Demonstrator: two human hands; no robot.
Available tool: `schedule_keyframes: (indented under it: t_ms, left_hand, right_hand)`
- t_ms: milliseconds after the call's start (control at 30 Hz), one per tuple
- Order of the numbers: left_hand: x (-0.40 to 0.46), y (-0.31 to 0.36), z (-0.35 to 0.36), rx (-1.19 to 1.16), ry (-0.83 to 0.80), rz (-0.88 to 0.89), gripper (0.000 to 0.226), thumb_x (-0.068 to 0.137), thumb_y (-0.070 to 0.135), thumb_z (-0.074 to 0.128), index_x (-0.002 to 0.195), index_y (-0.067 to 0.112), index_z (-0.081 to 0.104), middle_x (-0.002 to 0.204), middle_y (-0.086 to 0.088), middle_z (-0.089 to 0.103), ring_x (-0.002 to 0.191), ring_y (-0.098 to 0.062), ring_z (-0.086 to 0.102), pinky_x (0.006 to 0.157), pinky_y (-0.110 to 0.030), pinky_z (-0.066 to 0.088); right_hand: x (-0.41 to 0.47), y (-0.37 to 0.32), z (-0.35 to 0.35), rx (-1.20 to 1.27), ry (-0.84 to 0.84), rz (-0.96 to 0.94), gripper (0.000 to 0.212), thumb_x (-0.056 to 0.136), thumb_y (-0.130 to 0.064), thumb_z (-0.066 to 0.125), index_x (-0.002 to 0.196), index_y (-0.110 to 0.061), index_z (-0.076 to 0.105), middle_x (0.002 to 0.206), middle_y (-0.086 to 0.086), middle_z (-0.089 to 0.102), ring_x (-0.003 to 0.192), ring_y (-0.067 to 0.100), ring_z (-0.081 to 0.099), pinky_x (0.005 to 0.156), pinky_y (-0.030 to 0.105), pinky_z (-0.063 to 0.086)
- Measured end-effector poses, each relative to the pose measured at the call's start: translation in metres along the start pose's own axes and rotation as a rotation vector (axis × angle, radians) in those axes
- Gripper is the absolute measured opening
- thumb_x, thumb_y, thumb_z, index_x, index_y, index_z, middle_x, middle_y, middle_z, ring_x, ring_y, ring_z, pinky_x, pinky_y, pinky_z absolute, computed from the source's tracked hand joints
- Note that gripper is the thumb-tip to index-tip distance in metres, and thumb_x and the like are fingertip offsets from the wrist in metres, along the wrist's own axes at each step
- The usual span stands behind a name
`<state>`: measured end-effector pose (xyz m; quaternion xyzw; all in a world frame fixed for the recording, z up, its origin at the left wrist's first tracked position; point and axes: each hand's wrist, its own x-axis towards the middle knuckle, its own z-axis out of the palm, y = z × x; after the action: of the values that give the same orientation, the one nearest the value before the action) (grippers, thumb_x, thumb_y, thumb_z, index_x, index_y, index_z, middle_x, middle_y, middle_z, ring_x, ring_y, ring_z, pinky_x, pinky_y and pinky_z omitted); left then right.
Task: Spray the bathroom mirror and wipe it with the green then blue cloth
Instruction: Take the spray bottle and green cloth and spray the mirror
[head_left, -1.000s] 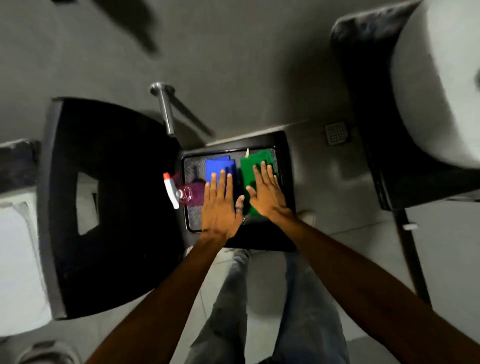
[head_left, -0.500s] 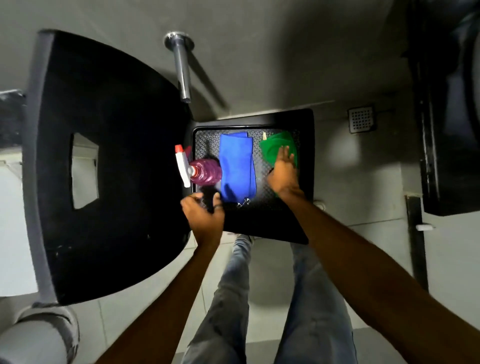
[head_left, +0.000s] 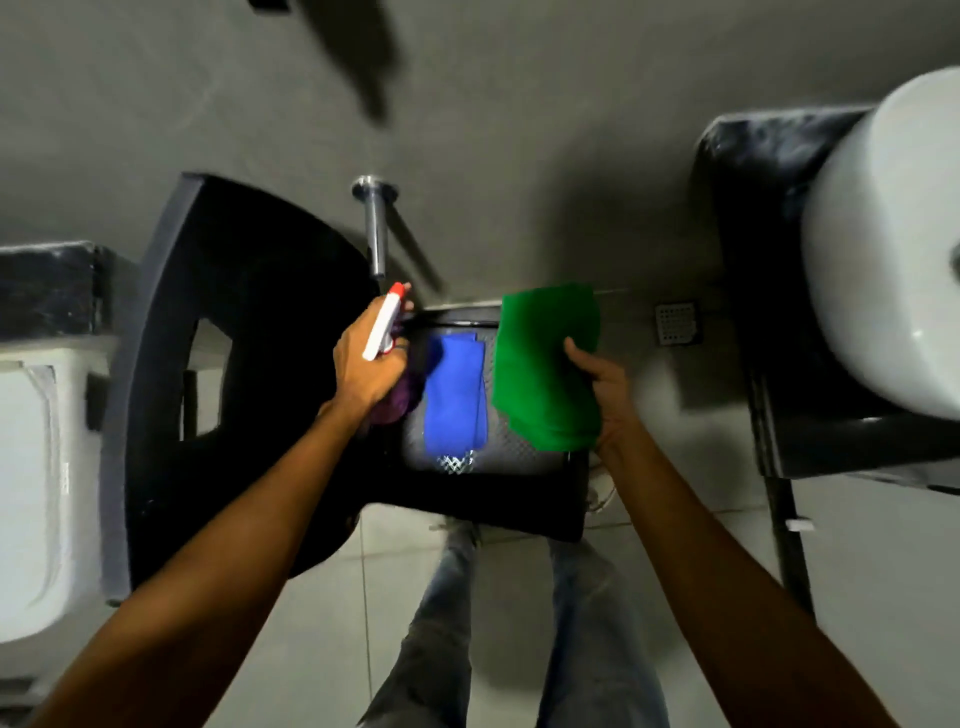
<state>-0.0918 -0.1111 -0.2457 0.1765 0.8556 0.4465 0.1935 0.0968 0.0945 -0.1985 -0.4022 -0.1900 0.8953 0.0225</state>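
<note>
A person stands over a black tray (head_left: 519, 512), gathering supplies for the mirror job. Half a second ago the spray bottle lay in the tray's left end and the green cloth lay flat at its right end; both are now lifted clear. The left hand (head_left: 366, 366) is clenched round the spray bottle (head_left: 383, 328), its white-and-red trigger head raised above the tray's far left corner and its purple body mostly hidden behind the fingers. The right hand (head_left: 605, 392) is grasping the green cloth (head_left: 545, 364) by its right edge, thumb on top, the folded cloth held up over the tray's right half. The blue cloth (head_left: 454, 397) lies alone in the tray's middle, untouched, as the task's order requires. The mirror itself is not in view; only a grey wall beyond the tray's far edge, a chrome pipe (head_left: 375, 228) above the tray's far left corner and a white basin (head_left: 883, 234) well to the tray's right can be seen. With sprayer and first cloth in hand, pickup looks done; spraying the mirror appears to be next.
</note>
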Motion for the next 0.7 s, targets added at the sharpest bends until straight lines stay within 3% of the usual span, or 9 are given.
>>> schedule_keyframes:
  t_ms: [100,167,267,367,467,567,633,700]
  left_hand:
    - [-0.003,0.06,-0.024,-0.075,-0.001,0.019,0.073,0.071,0.007,0.056,0.143,0.015,0.056,0.122,-0.015,0.074,0.085,-0.011,0.067,0.085,-0.027,0.053]
    - [-0.006,0.116,-0.046,-0.239,-0.04,0.122,0.077,0.069,-0.003,0.054,0.145,0.011,0.053,0.12,-0.009,0.073,0.09,-0.019,0.06,0.083,-0.023,0.05]
    - [-0.009,0.209,-0.077,-0.42,-0.095,0.27,0.072,0.075,-0.008,0.061,0.144,0.007,0.05,0.106,-0.002,0.067,0.088,-0.026,0.059,0.069,-0.015,0.055]
    - [-0.018,0.288,-0.102,-0.585,-0.19,0.368,0.047,0.087,0.011,0.065,0.129,0.031,0.063,0.099,-0.003,0.07,0.072,-0.013,0.071,0.054,-0.025,0.06]
    - [-0.019,0.357,-0.124,-0.597,-0.301,0.476,0.033,0.09,0.037,0.066,0.122,0.047,0.068,0.098,0.001,0.078,0.052,-0.025,0.067,0.052,-0.031,0.059]
    - [-0.021,0.429,-0.151,-0.583,-0.369,0.6,0.035,0.084,0.065,0.066,0.115,0.048,0.071,0.108,0.003,0.079,0.058,-0.035,0.069,0.056,-0.041,0.06]
    - [-0.021,0.466,-0.163,-0.57,-0.376,0.661,0.034,0.083,0.068,0.065,0.106,0.045,0.074,0.112,0.004,0.077,0.066,-0.04,0.072,0.056,-0.055,0.059]
    - [-0.021,0.494,-0.17,-0.574,-0.383,0.706,0.029,0.087,0.064,0.063,0.105,0.044,0.076,0.108,0.002,0.078,0.074,-0.037,0.075,0.055,-0.055,0.06]
  right_hand:
    - [-0.024,-0.028,0.04,-0.004,-0.01,-0.086,0.031,0.077,-0.018,0.062,0.098,-0.003,0.078,0.096,0.015,0.079,0.086,0.033,0.076,0.085,0.051,0.059]
    - [-0.049,-0.056,0.074,-0.01,-0.033,-0.178,0.029,0.072,-0.017,0.064,0.093,-0.004,0.08,0.094,0.015,0.079,0.083,0.033,0.076,0.083,0.052,0.059]
    - [-0.088,-0.104,0.129,-0.019,-0.204,-0.286,0.038,0.08,-0.027,0.059,0.105,-0.007,0.078,0.108,0.015,0.077,0.098,0.034,0.074,0.096,0.054,0.053]
    - [-0.126,-0.146,0.174,-0.016,-0.38,-0.391,0.05,0.089,-0.043,0.049,0.116,-0.01,0.075,0.12,0.012,0.074,0.112,0.031,0.07,0.102,0.051,0.05]
    - [-0.168,-0.187,0.217,-0.06,-0.473,-0.525,0.059,0.082,-0.053,0.061,0.121,-0.01,0.073,0.126,0.014,0.071,0.115,0.032,0.069,0.103,0.052,0.049]
    - [-0.213,-0.225,0.252,-0.143,-0.521,-0.686,0.065,0.078,-0.058,0.066,0.122,-0.01,0.072,0.128,0.016,0.069,0.115,0.034,0.068,0.1,0.053,0.051]
    - [-0.235,-0.246,0.271,-0.149,-0.539,-0.746,0.066,0.085,-0.059,0.053,0.124,-0.009,0.071,0.13,0.017,0.068,0.117,0.036,0.067,0.101,0.054,0.052]
    - [-0.254,-0.259,0.284,-0.17,-0.536,-0.787,0.072,0.088,-0.059,0.048,0.134,-0.006,0.063,0.138,0.021,0.061,0.126,0.04,0.059,0.11,0.059,0.041]
